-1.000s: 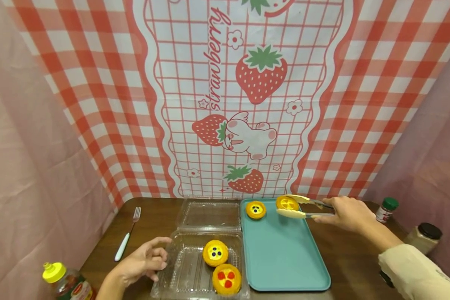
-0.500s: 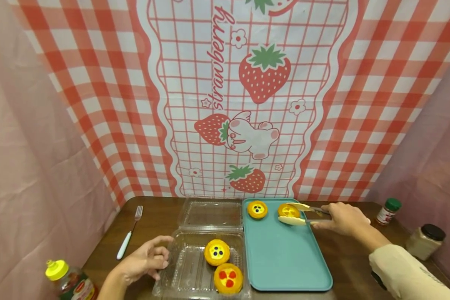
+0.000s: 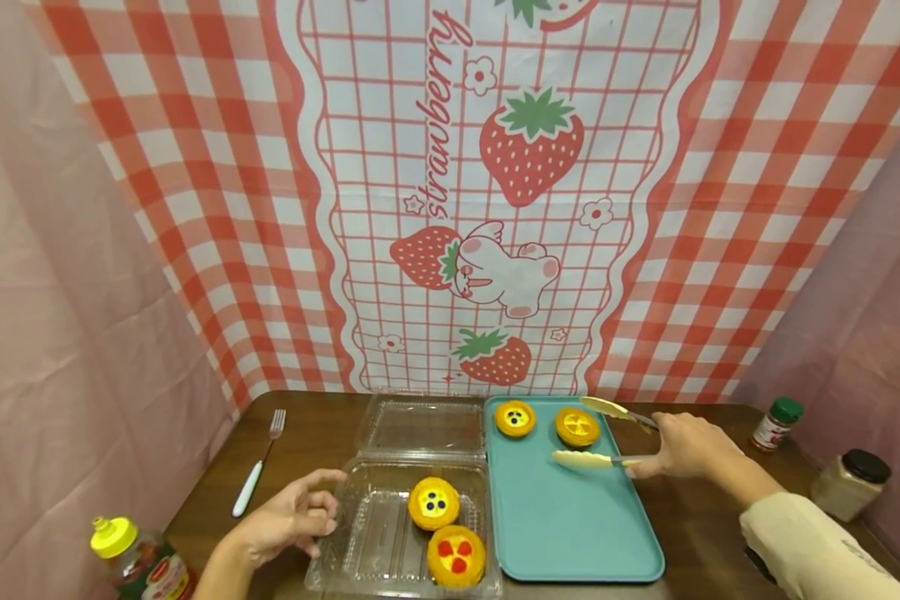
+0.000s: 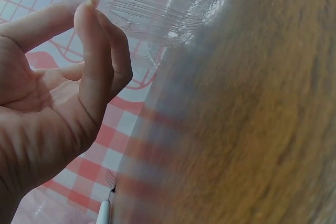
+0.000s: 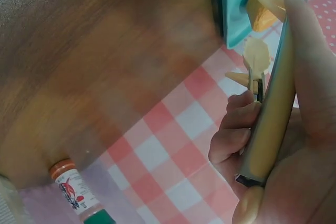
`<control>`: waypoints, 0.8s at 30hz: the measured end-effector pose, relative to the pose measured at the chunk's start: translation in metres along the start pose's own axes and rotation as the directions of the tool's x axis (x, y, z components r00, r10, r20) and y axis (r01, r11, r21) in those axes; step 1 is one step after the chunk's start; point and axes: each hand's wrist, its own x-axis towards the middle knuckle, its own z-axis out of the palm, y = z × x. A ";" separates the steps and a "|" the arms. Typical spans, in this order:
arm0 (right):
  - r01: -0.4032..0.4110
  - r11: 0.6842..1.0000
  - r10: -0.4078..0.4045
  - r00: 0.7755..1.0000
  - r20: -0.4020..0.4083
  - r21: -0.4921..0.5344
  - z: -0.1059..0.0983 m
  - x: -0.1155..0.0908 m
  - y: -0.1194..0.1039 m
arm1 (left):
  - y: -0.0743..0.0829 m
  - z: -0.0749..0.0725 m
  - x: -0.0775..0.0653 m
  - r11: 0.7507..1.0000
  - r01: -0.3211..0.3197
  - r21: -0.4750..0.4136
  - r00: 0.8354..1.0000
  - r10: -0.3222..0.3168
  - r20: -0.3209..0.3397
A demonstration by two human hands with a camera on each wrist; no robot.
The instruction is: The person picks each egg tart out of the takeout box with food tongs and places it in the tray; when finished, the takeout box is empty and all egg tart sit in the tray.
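My right hand (image 3: 688,450) grips a pair of tongs (image 3: 585,459) with cream-coloured tips, spread apart on either side of an egg tart (image 3: 577,427). That tart has yellow wedge-shaped topping and sits at the far right of the teal tray (image 3: 570,517). To its left lies a tart with blueberries (image 3: 514,419). In the right wrist view, the fingers wrap the tongs' handle (image 5: 270,124). My left hand (image 3: 292,521) pinches the left rim of a clear hinged container (image 3: 375,533). Inside it are another blueberry tart (image 3: 433,504) and a tart with red toppings (image 3: 457,556).
A fork (image 3: 258,464) with a pale handle lies at the left. The yellow-capped bottle (image 3: 142,562) stands at the front left. On the right are a green-capped jar (image 3: 777,423) and a black-capped jar (image 3: 851,483). A checked strawberry cloth (image 3: 525,250) hangs behind.
The tart with yellow wedges was lowered onto the tray and let go as the tongs spread apart around it. The left hand has stayed at the container's rim.
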 end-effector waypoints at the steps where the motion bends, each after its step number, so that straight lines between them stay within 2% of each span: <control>1: -0.004 1.000 0.004 1.000 0.005 -0.002 -0.001 -0.001 0.000 | 0.000 0.000 0.000 1.000 0.000 0.000 1.000 0.000 0.000; 9: -0.037 0.999 0.037 0.999 0.000 0.013 -0.008 -0.006 0.001 | 0.001 0.002 -0.002 1.000 0.005 -0.001 1.000 -0.005 -0.006; 15: 0.017 0.999 -0.016 0.999 -0.031 0.027 -0.015 -0.007 -0.003 | 0.001 0.002 -0.002 1.000 -0.011 -0.003 1.000 0.011 -0.001; 19: 0.064 0.998 -0.064 0.997 -0.049 0.004 -0.026 -0.011 -0.019 | 0.001 0.002 -0.001 1.000 -0.003 0.001 1.000 0.003 -0.009; 24: 0.147 0.988 -0.150 0.987 -0.060 -0.046 -0.043 -0.019 -0.051 | 0.000 0.001 0.000 1.000 0.006 -0.009 1.000 -0.006 -0.008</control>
